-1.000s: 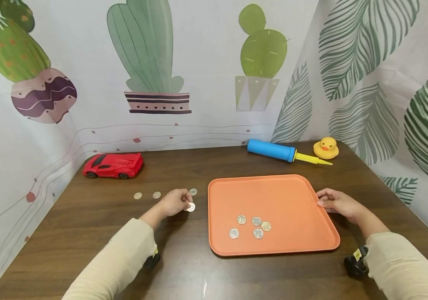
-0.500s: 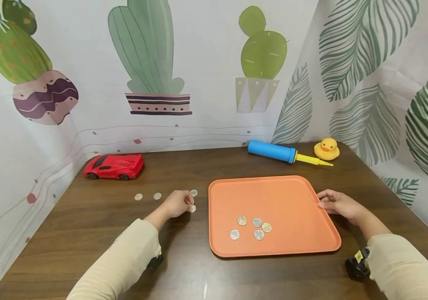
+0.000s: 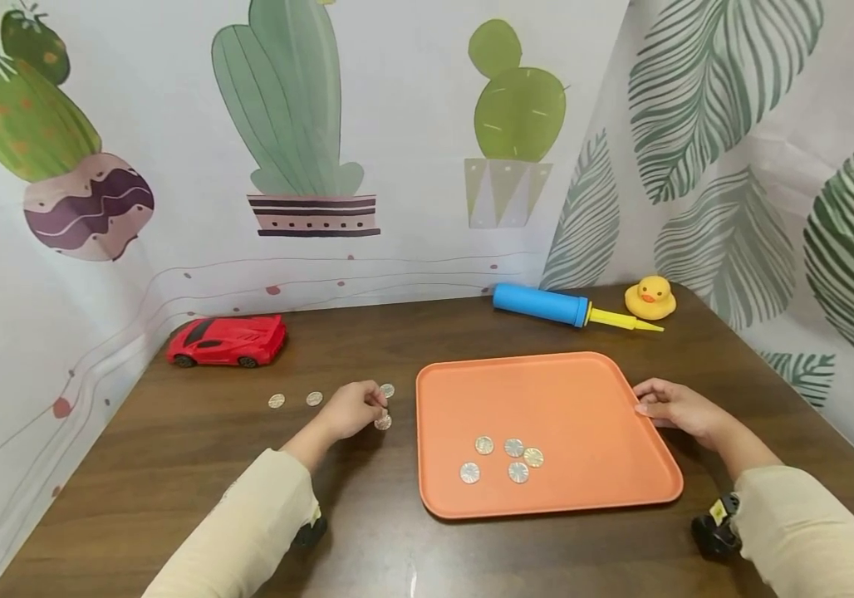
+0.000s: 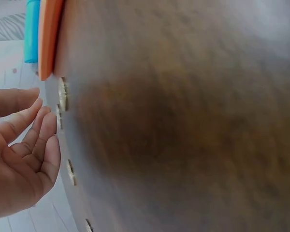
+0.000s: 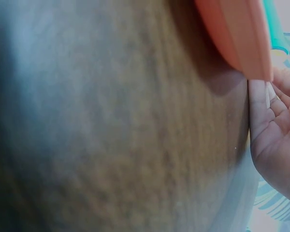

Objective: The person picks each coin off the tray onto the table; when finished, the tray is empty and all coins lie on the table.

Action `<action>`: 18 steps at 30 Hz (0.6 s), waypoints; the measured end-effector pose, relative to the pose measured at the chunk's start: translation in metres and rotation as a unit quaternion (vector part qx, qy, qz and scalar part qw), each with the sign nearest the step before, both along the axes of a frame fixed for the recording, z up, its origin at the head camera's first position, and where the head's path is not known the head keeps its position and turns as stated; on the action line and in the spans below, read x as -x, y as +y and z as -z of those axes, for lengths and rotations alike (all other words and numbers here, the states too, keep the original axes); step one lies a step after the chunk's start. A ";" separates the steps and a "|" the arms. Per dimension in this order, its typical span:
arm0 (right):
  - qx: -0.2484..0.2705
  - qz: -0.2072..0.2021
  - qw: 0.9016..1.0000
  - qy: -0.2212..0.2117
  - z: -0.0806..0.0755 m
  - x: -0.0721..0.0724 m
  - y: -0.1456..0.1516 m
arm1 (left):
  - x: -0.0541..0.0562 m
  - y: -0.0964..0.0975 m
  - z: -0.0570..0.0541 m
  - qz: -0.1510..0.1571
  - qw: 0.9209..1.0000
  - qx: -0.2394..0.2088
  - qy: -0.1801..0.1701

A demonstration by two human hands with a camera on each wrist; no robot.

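Note:
Over the left part of the table, my left hand (image 3: 355, 409) has its fingertips right beside a coin (image 3: 383, 422) lying flat. In the left wrist view the left hand (image 4: 24, 150) shows loosely bent fingers with nothing between them, and a coin (image 4: 63, 94) on the wood just past the fingertips. Another coin (image 3: 386, 389) lies behind the fingers. My right hand (image 3: 681, 409) grips the right rim of an orange tray (image 3: 584, 399), thumb on top and the other fingers below. Several coins lie on the tray, among them a gold-toned coin (image 3: 533, 458).
Two coins, a left one (image 3: 277, 400) and a right one (image 3: 314, 399), lie left of my left hand. At the back stand a red toy car (image 3: 228, 340), a blue and yellow hand pump (image 3: 542, 305) and a yellow rubber duck (image 3: 650, 298) near the patterned cloth wall.
One second ago my left hand pinched a pale-looking coin; it now lies on the table, let go. The right hand keeps its grip on the tray. The head view has shifted slightly.

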State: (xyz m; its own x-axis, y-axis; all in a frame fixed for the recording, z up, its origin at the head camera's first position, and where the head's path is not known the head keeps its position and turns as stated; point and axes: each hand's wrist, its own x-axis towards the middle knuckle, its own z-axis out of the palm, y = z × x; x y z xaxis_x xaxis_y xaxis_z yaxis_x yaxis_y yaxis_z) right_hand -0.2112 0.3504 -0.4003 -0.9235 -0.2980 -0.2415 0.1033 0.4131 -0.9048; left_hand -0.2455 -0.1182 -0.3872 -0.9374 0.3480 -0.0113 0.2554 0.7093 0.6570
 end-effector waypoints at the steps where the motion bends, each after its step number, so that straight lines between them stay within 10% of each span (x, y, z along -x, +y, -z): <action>1: 0.001 0.001 1.000 -0.001 0.000 0.000 0.000 | 0.000 0.001 -0.001 -0.001 1.000 -0.004 0.000; 18: 0.010 -0.005 1.000 -0.003 0.001 0.002 0.001 | -0.008 0.022 -0.019 0.026 0.998 -0.060 -0.018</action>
